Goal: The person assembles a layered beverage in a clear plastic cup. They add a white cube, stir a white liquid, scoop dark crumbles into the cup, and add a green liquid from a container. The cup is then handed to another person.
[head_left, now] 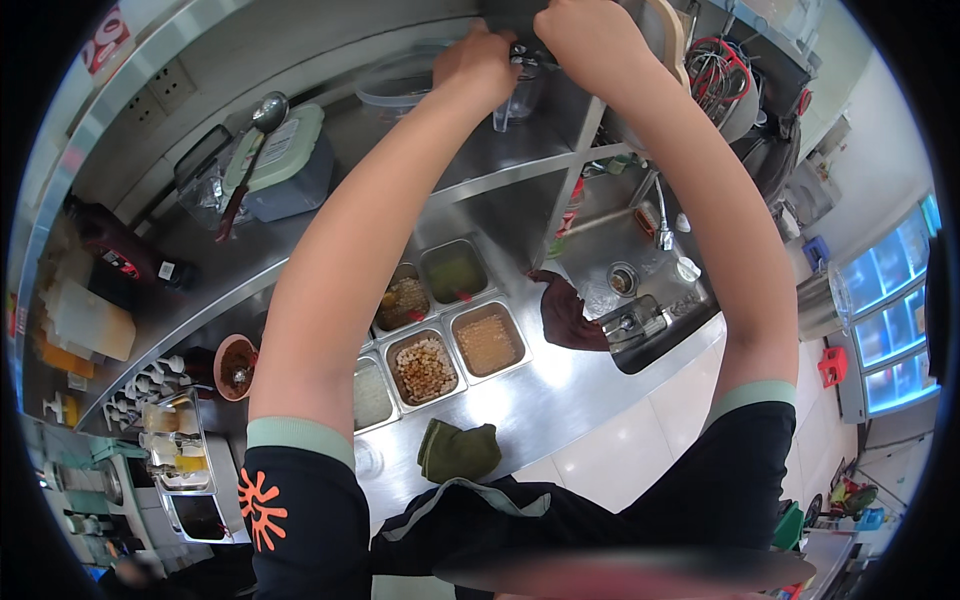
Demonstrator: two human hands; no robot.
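Observation:
Both my arms stretch up to the steel shelf (475, 172) above the counter. At the back of it my left hand (478, 66) is closed, beside a clear plastic container (392, 97). A small dark, shiny piece shows at its fingers, above a clear jug-like vessel (515, 102); what exactly it grips I cannot make out. My right hand (588, 32) is curled at the top edge of the view, a little to the right. Its fingertips are turned away, so whatever is in them stays hidden. A pale round-edged board (672, 45) stands right behind that wrist.
Below the shelf, steel pans of toppings (425, 368) sit in the counter, with a folded green cloth (458, 450) in front. A sink (650, 300) with a dark red cloth (570, 315) lies right. A lidded grey tub (285, 165) and ladle (268, 112) occupy the shelf's left.

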